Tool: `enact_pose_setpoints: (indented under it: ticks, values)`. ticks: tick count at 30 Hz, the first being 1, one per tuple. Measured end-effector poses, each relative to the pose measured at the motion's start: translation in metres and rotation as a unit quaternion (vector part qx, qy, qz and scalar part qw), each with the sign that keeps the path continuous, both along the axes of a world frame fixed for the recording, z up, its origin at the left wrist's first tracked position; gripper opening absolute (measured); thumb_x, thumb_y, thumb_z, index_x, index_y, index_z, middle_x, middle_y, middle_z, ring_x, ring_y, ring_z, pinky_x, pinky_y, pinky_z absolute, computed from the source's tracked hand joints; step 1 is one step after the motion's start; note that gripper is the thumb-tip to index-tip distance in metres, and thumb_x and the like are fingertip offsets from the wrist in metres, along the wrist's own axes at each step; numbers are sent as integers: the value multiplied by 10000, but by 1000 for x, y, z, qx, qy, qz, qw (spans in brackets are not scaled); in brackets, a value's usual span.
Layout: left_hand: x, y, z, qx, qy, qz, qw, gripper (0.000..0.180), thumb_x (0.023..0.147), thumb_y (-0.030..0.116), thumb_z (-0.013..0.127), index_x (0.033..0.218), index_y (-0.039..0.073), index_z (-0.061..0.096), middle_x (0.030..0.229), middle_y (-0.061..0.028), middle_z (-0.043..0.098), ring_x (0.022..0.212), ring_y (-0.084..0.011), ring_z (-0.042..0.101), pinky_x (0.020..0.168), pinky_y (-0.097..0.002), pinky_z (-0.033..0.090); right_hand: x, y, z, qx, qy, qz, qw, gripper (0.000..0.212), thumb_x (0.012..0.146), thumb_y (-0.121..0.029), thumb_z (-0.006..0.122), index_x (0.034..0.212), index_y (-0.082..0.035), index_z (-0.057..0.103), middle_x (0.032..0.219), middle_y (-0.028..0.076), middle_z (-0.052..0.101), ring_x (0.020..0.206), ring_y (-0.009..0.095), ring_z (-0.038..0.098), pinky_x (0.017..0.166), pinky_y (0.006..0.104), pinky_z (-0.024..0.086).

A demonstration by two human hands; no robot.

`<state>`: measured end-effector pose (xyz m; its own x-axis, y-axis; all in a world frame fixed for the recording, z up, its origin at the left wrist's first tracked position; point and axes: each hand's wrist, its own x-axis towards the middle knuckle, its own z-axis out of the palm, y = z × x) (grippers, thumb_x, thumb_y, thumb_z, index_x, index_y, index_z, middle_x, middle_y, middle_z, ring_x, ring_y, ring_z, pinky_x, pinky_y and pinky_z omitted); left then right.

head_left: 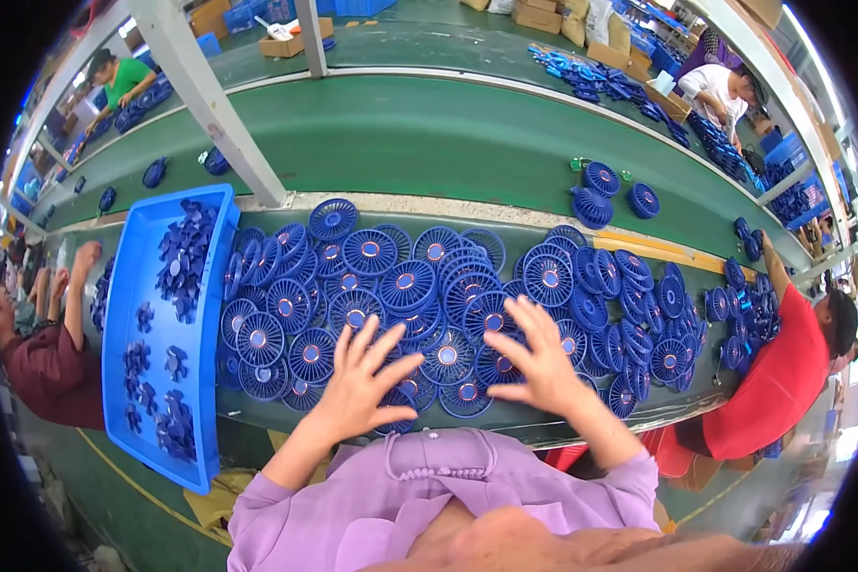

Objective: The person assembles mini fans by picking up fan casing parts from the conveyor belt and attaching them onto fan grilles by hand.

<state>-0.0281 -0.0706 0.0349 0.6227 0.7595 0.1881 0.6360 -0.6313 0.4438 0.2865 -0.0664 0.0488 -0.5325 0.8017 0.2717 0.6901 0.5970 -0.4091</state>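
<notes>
A lilac shirt (439, 486), gathered at the front, lay nearest, at 6 o'clock. From it reached two bare hands: the left hand (362, 377) at 7 o'clock and the right hand (543, 367) at 4, both palm down with fingers spread, clenching nothing. Whether the fingertips touched what lay beneath could not be told. Under and around them, from 9 o'clock across to 3, sprawled the grilles (408, 281), too overlapped to count but several dozen at least. One tray (129, 276) stood at 9 o'clock, tilted, with dark blue parts (183, 262) in loose clusters. Three round pieces (643, 200) sat together at 2 o'clock on the belt (400, 133).

The table (238, 402) was dark green; the belt ran beyond it, broad and green, past a pale post (210, 105) at 10 o'clock. Four co-workers could be made out: green shirt (129, 81) at 10, white shirt (710, 86) at 2, red shirt (772, 381) between 3 and 4, maroon shirt (57, 377) between 8 and 9.

The grilles looked like blue plastic, round, with spokes radiating from coppery-ringed hubs; the tray was smooth, bright blue, oblong and raised-walled.
</notes>
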Motion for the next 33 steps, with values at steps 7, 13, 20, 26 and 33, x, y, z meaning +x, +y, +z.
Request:
enact_pose_setpoints:
  ticks: [7, 13, 20, 26, 33]
  values:
    - [15, -21, -38, 25, 43, -23, 999, 790, 645, 572, 758, 1346, 294, 523, 1500, -123, 321, 1395, -410, 219, 1067, -691, 83, -10, -30, -47, -6, -29, -43, 999, 761, 619, -428, 821, 1307, -232, 561, 1513, 199, 258, 1410, 406, 207, 1129, 591, 147]
    - [29, -5, -44, 60, -3, 15, 998, 778, 650, 520, 771, 1343, 260, 530, 1493, -105, 348, 1398, -375, 239, 1065, -692, 113, -4, -21, -57, 27, -18, -50, 998, 746, 608, -413, 824, 1288, -230, 577, 1508, 192, 280, 1407, 389, 227, 1123, 581, 174]
    - [47, 5, -45, 94, -37, 45, 994, 769, 655, 509, 774, 1337, 244, 537, 1480, -104, 370, 1393, -376, 255, 1065, -691, 113, 4, -7, -57, 53, -19, -44, 997, 745, 622, -407, 818, 1293, -206, 565, 1501, 186, 302, 1397, 385, 256, 1122, 557, 210]
    - [56, 14, -47, 108, -37, 58, 992, 762, 672, 510, 765, 1338, 223, 531, 1486, -108, 354, 1401, -374, 243, 1072, -687, 96, 10, 3, -57, 60, -3, -52, 997, 763, 617, -354, 827, 1298, -146, 554, 1498, 177, 311, 1388, 394, 272, 1109, 555, 245]
    - [48, 17, -40, 103, -48, 52, 992, 638, 769, 449, 702, 1328, 190, 535, 1490, -112, 352, 1407, -364, 244, 1085, -656, 124, 10, -2, -46, 69, 23, -74, 995, 680, 632, -284, 819, 1241, -109, 573, 1454, 173, 382, 1345, 384, 348, 1088, 548, 281]
